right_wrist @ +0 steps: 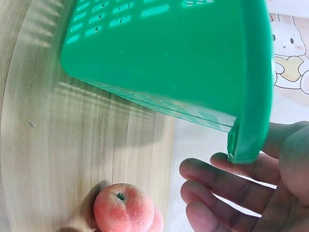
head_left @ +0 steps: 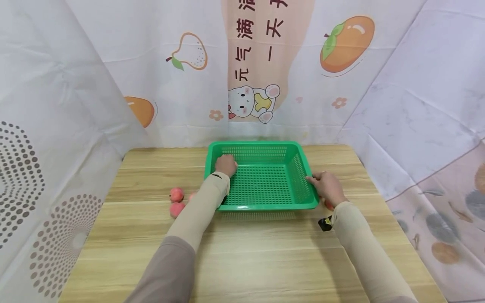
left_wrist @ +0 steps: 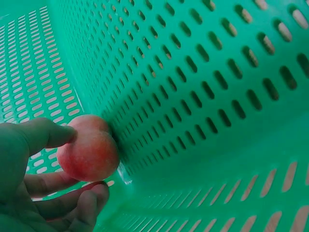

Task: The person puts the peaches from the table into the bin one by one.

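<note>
A green perforated plastic basket point(head_left: 261, 206) stands on the wooden table. Inside its left end, my left hand point(head_left: 226, 165) holds a peach point(left_wrist: 89, 153), thumb on top and fingers beneath, close to the basket's side wall. The head view mostly hides that peach behind the hand. My right hand point(head_left: 329, 186) grips the basket's right rim point(right_wrist: 256, 96); the right wrist view has its fingers outside the rim and the thumb partly hidden. Below this hand, a peach point(right_wrist: 123, 209) lies on the table with another partly behind it.
To the basket's left, several peaches point(head_left: 176, 209) lie on the table point(head_left: 257, 261), one partly covered by my left sleeve. A small black object with yellow on it point(head_left: 324, 224) sits by my right wrist. Printed curtains point(head_left: 151, 126) hang behind and at both sides.
</note>
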Demonstrator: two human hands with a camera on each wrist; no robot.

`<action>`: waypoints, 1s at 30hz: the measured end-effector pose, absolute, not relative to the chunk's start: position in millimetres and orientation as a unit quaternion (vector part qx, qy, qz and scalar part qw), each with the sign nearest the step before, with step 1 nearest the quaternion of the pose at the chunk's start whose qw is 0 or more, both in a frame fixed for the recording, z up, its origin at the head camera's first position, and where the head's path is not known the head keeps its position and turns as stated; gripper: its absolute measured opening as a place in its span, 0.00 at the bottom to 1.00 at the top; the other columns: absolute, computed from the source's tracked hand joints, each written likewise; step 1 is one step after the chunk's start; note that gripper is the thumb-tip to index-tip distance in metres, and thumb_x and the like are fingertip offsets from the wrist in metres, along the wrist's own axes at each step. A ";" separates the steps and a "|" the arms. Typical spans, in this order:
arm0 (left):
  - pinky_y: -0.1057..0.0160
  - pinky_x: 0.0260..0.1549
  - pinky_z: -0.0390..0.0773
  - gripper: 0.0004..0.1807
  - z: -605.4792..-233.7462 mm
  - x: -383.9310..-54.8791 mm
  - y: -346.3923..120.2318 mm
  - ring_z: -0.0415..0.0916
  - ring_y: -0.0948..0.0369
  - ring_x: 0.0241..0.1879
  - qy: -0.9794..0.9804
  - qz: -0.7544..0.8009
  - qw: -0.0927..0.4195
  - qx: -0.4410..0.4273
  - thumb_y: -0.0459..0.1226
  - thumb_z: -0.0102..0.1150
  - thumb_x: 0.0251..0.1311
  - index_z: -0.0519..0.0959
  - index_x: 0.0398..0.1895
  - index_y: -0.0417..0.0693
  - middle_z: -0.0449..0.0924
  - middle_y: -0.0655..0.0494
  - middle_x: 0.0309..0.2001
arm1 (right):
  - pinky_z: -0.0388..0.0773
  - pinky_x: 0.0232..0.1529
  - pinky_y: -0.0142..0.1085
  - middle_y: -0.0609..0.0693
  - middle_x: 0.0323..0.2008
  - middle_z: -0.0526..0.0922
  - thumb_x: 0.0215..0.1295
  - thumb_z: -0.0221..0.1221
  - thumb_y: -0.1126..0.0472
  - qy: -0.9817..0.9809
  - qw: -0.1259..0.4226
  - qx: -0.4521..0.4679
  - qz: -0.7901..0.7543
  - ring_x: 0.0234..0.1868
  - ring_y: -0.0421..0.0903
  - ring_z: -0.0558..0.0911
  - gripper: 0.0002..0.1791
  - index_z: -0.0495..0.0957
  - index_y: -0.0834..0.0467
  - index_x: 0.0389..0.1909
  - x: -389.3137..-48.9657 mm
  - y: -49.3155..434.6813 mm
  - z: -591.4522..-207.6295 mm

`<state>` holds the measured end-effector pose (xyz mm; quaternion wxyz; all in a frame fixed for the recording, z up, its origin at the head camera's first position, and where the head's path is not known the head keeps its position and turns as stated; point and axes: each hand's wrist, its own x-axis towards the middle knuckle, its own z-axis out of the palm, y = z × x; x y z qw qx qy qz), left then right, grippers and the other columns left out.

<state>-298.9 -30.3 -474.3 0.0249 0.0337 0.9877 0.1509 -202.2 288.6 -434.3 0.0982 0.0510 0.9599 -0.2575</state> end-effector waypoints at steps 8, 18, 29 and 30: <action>0.53 0.33 0.81 0.24 -476.7 -299.8 -34.9 0.82 0.49 0.30 0.987 0.154 0.031 0.034 0.34 0.47 0.71 0.60 0.12 0.50 0.70 0.51 0.16 | 0.73 0.30 0.34 0.62 0.41 0.82 0.73 0.52 0.50 0.963 0.090 0.034 -0.253 0.23 0.42 0.78 0.26 0.75 0.69 0.58 -203.4 288.0 -439.4; 0.60 0.20 0.64 0.23 -474.2 -302.7 -39.7 0.62 0.58 0.16 0.985 0.165 0.035 0.040 0.34 0.47 0.69 0.57 0.14 0.50 0.57 0.55 0.13 | 0.74 0.31 0.34 0.63 0.44 0.82 0.73 0.52 0.49 0.959 0.088 0.050 -0.267 0.28 0.44 0.78 0.28 0.75 0.69 0.59 -203.5 287.3 -440.0; 0.64 0.16 0.63 0.24 -446.2 -298.6 -42.2 0.54 0.61 0.15 0.979 0.184 0.072 0.058 0.37 0.52 0.65 0.62 0.09 0.50 0.55 0.58 0.11 | 0.74 0.32 0.36 0.65 0.45 0.81 0.73 0.52 0.48 0.958 0.078 0.052 -0.270 0.30 0.47 0.79 0.28 0.75 0.70 0.57 -202.3 291.3 -437.7; 0.64 0.17 0.65 0.24 -445.6 -299.0 -42.6 0.56 0.61 0.14 0.979 0.183 0.073 0.057 0.38 0.52 0.67 0.64 0.10 0.49 0.57 0.58 0.11 | 0.75 0.33 0.38 0.66 0.46 0.81 0.73 0.52 0.48 0.959 0.077 0.049 -0.269 0.30 0.48 0.79 0.28 0.75 0.70 0.57 -202.2 291.0 -437.9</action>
